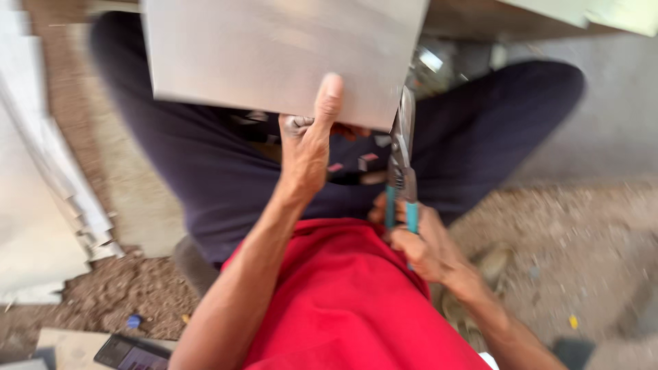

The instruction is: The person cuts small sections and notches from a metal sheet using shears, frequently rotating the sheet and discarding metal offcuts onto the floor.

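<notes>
A flat grey metal sheet (pixel 274 55) lies across my lap in the upper middle of the head view. My left hand (pixel 308 140) grips its near edge, thumb pressed on top. My right hand (pixel 418 240) squeezes the teal handles of metal snips (pixel 401 161), whose blades reach up to the sheet's lower right corner. The picture is blurred by motion, so the blade tips are hard to make out.
I sit on sandy ground in dark trousers and a red shirt. A stack of pale sheets (pixel 41 192) leans at the left. A dark phone-like device (pixel 130 353) lies at the bottom left. A wooden edge (pixel 507 17) runs along the top right.
</notes>
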Motion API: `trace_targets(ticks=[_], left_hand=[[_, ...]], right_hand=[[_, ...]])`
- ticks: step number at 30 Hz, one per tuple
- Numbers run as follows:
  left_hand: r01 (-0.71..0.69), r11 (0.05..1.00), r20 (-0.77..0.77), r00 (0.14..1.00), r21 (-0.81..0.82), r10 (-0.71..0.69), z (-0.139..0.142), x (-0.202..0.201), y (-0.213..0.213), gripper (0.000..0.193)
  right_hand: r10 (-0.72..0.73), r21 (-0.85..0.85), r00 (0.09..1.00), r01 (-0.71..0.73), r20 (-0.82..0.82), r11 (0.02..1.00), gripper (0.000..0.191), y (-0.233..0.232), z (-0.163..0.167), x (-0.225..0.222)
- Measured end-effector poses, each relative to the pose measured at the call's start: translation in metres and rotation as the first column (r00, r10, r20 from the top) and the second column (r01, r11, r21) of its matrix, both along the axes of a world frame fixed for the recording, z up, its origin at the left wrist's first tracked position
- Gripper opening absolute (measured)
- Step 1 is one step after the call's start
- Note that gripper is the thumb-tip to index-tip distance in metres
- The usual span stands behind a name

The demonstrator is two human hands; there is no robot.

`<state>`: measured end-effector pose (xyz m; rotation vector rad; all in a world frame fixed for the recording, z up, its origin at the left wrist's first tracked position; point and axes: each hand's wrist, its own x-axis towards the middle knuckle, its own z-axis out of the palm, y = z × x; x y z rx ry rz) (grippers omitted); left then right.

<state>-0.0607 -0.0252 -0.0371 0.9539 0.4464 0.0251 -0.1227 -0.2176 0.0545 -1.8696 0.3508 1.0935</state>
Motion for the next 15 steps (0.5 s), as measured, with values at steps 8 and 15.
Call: trace_targets(ticks=[8, 15], left_hand=[[0.169, 0.986, -0.004, 0.986, -0.01, -0.169, 0.004, 0.007, -0.029, 0.035], [0.12, 0.993, 0.028, 0.992, -0.013, -0.12, -0.002, 0.001, -0.033, 0.03]], right_hand=[[-0.332, 0.225, 0.942, 0.335, -0.056, 0.915, 0.077, 0.014, -0.015, -0.021], [-0.313, 0.231, 0.946, 0.287, 0.084, 0.93, 0.077, 0.027, -0.02, -0.017]])
